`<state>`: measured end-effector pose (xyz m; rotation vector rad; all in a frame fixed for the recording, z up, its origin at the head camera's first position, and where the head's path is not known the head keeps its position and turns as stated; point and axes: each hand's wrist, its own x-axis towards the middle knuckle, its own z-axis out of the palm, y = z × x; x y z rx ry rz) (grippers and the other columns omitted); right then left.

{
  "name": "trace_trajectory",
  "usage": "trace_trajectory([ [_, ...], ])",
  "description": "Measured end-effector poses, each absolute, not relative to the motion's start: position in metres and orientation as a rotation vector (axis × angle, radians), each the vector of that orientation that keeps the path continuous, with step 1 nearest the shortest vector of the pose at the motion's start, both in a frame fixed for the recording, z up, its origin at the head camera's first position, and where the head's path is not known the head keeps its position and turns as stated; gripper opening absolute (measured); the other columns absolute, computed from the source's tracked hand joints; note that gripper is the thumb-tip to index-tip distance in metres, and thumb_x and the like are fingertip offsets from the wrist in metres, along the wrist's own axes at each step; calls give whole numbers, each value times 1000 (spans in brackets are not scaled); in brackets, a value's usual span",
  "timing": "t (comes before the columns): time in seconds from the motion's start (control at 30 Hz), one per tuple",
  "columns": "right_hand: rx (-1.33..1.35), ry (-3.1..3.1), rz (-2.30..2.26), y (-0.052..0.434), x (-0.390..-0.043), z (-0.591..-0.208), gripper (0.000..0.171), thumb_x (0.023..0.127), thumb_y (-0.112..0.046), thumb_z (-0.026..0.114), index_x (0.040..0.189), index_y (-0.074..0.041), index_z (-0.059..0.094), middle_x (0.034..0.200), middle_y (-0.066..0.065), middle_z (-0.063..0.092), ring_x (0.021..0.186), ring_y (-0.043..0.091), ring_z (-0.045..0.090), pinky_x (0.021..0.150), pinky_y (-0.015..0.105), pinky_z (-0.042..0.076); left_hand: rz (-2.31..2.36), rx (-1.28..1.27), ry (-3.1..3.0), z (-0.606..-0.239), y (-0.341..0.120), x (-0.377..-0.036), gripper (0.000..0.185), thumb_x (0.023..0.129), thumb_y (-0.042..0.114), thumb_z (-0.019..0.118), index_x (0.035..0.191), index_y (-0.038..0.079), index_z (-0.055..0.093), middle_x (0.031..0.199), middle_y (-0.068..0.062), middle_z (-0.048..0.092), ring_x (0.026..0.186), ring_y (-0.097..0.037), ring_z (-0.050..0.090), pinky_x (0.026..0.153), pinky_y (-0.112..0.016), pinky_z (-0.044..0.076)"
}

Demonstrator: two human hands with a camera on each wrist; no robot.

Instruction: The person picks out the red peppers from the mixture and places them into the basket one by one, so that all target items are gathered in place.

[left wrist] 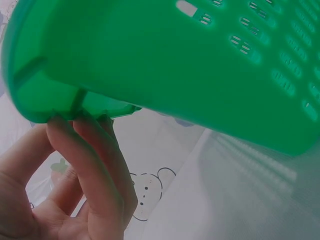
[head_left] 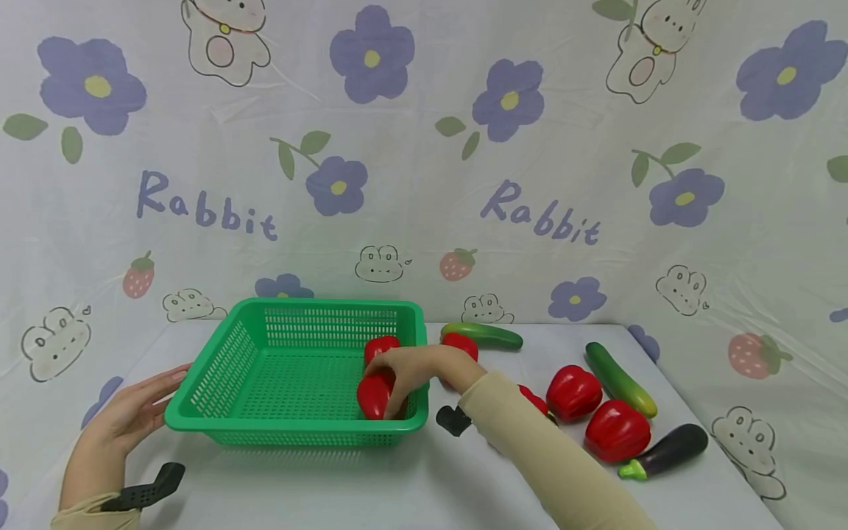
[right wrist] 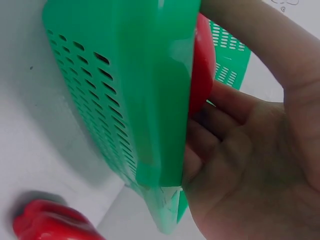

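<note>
A green slotted basket [head_left: 212, 368] stands on the white table. My right hand [head_left: 400, 374] reaches over its right rim and grips a red pepper [head_left: 372, 397] against the inside of the near right corner. In the right wrist view the fingers [right wrist: 220, 105] curl round that red pepper [right wrist: 203, 70] behind the basket wall [right wrist: 140, 100]. A second red pepper [head_left: 380, 346] lies further back in the basket. My left hand [head_left: 149, 405] is flat, fingers straight, fingertips [left wrist: 62, 125] touching the basket's left corner [left wrist: 45, 100].
On the table right of the basket lie several red peppers [head_left: 573, 391] [head_left: 616, 430] [right wrist: 50, 222], two green cucumbers [head_left: 483, 335] [head_left: 619, 379] and a dark eggplant [head_left: 665, 450]. A flower-print cloth hangs behind. The table's right edge is close to the eggplant.
</note>
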<state>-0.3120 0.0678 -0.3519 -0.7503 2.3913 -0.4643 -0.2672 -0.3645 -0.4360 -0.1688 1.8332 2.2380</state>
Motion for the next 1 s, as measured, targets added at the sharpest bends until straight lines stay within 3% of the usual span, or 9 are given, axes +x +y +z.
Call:
trace_trajectory([
  [0.2,-703,2412,-450,66,-310,-352,71,61,-27,83,123,-31,49,114,-6,48,111,18,41,65,27,53,2242,-165,1829,-437,-365,-268,19,92,21,54,100,30,69,97,21,65,87,-1,61,77,-26,53],
  [0.5,-718,2434,-466,68,-307,-353,63,69,-21,78,125,-27,52,120,-2,48,113,19,40,69,27,52,2245,-162,1820,-435,-365,-268,19,92,20,54,98,30,70,97,20,66,88,-3,61,77,-27,53],
  [0.8,-737,2423,-585,73,-310,-357,62,69,-23,79,124,-27,52,123,-2,49,118,21,39,70,30,53,2256,-155,1805,-436,-364,-267,19,92,20,54,97,29,70,97,20,66,88,-3,61,77,-26,53],
  [1.0,-918,2442,-631,79,-319,-363,58,74,-30,74,127,-27,50,131,-2,48,124,21,38,82,28,50,2250,-171,1812,-435,-364,-267,19,92,21,54,98,30,70,97,20,65,88,-3,61,77,-26,53],
])
